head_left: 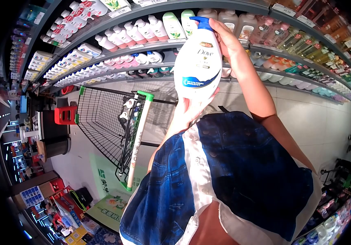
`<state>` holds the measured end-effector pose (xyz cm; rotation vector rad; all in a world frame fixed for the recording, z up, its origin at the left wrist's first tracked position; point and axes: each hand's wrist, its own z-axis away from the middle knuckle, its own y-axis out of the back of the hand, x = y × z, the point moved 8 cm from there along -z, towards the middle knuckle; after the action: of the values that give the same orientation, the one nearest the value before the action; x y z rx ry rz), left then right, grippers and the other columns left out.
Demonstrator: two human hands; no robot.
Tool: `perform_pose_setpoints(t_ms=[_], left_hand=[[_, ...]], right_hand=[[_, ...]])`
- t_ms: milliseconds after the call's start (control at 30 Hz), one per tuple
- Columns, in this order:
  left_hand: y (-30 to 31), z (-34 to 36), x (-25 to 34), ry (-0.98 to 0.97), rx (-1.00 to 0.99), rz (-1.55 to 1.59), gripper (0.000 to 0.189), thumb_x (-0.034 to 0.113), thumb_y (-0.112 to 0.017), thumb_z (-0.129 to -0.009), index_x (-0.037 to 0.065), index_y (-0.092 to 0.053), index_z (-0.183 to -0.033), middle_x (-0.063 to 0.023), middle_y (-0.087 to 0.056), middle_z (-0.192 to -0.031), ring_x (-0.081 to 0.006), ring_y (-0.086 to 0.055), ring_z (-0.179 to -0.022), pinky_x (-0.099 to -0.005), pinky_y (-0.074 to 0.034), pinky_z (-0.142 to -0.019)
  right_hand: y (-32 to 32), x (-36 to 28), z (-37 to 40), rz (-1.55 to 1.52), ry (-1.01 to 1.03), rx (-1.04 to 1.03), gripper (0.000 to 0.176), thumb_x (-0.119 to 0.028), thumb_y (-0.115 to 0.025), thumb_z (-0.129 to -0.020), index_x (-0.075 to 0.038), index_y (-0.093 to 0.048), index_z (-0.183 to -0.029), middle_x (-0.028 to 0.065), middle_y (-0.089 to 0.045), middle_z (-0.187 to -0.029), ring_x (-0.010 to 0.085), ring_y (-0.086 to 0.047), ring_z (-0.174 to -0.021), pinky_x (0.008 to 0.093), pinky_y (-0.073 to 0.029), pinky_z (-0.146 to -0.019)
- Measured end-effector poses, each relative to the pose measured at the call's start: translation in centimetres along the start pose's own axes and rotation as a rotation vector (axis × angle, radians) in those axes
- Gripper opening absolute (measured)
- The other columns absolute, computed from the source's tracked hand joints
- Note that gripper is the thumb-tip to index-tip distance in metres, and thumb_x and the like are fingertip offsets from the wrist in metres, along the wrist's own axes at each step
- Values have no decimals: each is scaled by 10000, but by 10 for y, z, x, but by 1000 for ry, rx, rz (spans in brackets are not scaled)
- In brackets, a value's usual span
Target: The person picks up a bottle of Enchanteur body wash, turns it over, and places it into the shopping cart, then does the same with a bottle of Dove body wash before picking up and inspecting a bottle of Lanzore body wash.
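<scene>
A white Dove pump bottle (200, 61) with a blue pump and a blue band near its base is held upright in front of me, label facing me. My right hand (224, 37) is closed round the neck and upper right side of it, just under the pump. Beneath the bottle, my left hand (194, 107) supports its base, with the fingers partly hidden behind the bottle. Neither hand touches the shelves behind.
Curved shelves (142, 48) full of bottles run across the top. At the left stands a black wire shopping cart (102, 118) with a green-ended handle, some items in its child-seat area. A red basket (66, 115) is beyond it. Tiled floor (294, 118) shows at the right.
</scene>
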<state>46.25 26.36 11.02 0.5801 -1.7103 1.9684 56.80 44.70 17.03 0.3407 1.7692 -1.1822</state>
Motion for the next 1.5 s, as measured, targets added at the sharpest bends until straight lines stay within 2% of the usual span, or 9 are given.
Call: perform_pose_setpoints(t_ms=[200,400,500,1200,1300,1400,1500], left_hand=[[-1,1,-2,-3,-2,0,676,409,-581,-899,102,-297,-1430,-181,-353,-1431,-364,-381,-1307,-496,-400,-1028],[-3,2,-4,-3,-6,2,673,404,-581,-901,102,-296,-1430,-180,-352,-1432,-362,-382,-1307,-493,-400,-1029],[-4,2,-4,-6,-8,0,671,402,-581,-902,102,-296,-1430,-179,-352,-1432,-361,-383,-1307,-491,-400,-1030],[-7,5,-9,-4,-15,9,660,386,-580,-908,102,-294,-1431,-175,-349,-1434,-353,-388,-1305,-477,-400,-1034],[-8,5,-9,-2,-17,7,659,384,-580,-909,102,-294,-1431,-175,-348,-1435,-352,-389,-1305,-475,-400,-1034],[-8,6,-10,1,-23,7,657,382,-580,-910,102,-294,-1431,-174,-348,-1435,-351,-389,-1304,-473,-400,-1035],[-8,6,-10,5,-30,7,656,380,-579,-911,102,-294,-1431,-173,-347,-1435,-350,-390,-1304,-472,-400,-1035]], right_hand=[[10,6,-1,0,0,42,468,-400,-648,-874,-31,-603,-1159,86,-669,-1060,142,-656,-944,311,-546,-828],[4,1,-1,11,14,-32,484,-402,-632,-885,-20,-592,-1179,83,-660,-1087,138,-652,-954,309,-544,-838],[7,2,0,14,8,17,491,-403,-635,-881,-18,-590,-1183,82,-657,-1091,137,-651,-954,308,-545,-835],[-7,0,8,-50,8,-20,418,-344,-646,-886,-25,-614,-1155,104,-675,-1054,165,-665,-929,313,-548,-821],[-11,-1,12,-30,5,24,456,-423,-700,-830,-65,-622,-1103,30,-667,-936,84,-637,-831,237,-528,-745],[-11,-6,17,-5,22,83,473,-433,-710,-818,-67,-621,-1104,29,-663,-949,84,-632,-845,243,-522,-760],[-3,-1,12,-48,13,29,412,-332,-636,-896,-14,-607,-1156,94,-671,-1069,158,-661,-942,315,-546,-834]])
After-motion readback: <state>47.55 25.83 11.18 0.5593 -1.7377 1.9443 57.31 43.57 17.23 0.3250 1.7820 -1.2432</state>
